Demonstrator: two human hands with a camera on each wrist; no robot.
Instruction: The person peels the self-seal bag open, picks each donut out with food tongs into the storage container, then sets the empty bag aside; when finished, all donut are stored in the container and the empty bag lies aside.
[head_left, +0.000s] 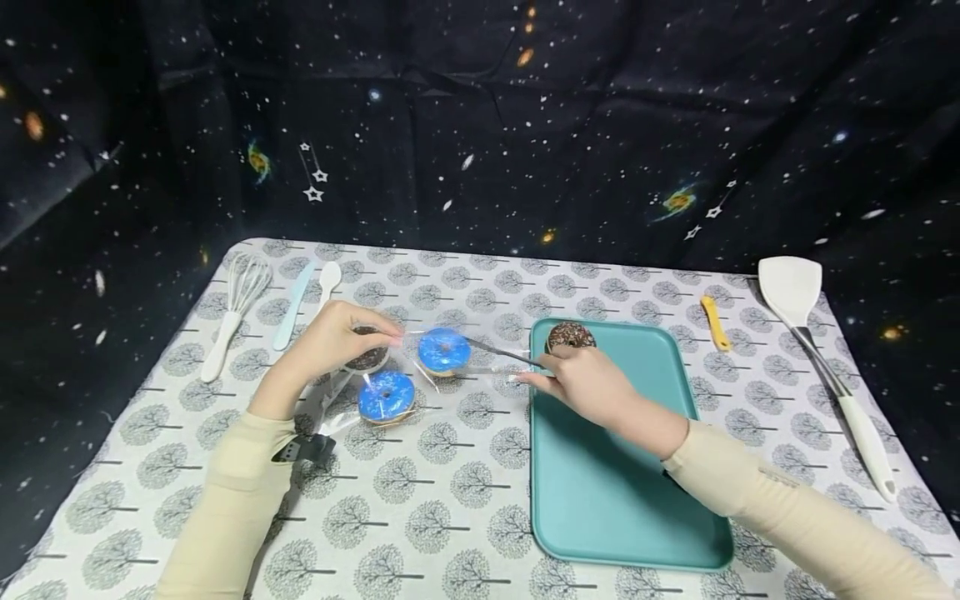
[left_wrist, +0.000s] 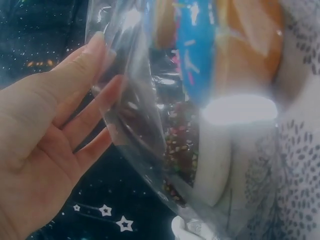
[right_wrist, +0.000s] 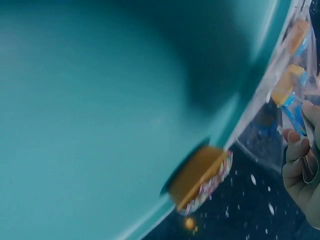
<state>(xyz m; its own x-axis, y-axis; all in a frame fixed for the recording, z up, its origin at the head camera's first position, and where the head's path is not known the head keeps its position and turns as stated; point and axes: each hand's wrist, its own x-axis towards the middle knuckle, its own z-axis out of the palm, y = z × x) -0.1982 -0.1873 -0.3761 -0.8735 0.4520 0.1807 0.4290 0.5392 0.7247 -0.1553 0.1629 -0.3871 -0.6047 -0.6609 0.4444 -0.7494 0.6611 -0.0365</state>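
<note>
dark star-printed cloth (head_left: 480, 125) hangs beyond the far edge of a desk (head_left: 480, 467) covered in a tree pattern. left of the desk's middle, a clear bag (left_wrist: 137, 107) holds a chocolate donut (head_left: 367, 361) and a blue donut (head_left: 386, 397); a second blue donut (head_left: 444, 352) sits between the arms of slender tongs (head_left: 502, 352), though whether they touch it i cannot tell. the left hand (head_left: 337, 337) pinches the bag between thumb and forefinger, its other fingers loosely spread; the right hand (head_left: 588, 383) has its fingers curled round the tongs above the left edge of a teal tray (head_left: 622, 508), where a sprinkled donut (head_left: 572, 335) lies at the far left corner. the donuts look light and soft, so a gentle squeeze on their sides, clear of the icing, should suit; the bag seems limp and slippery, best held at its rim.
</note>
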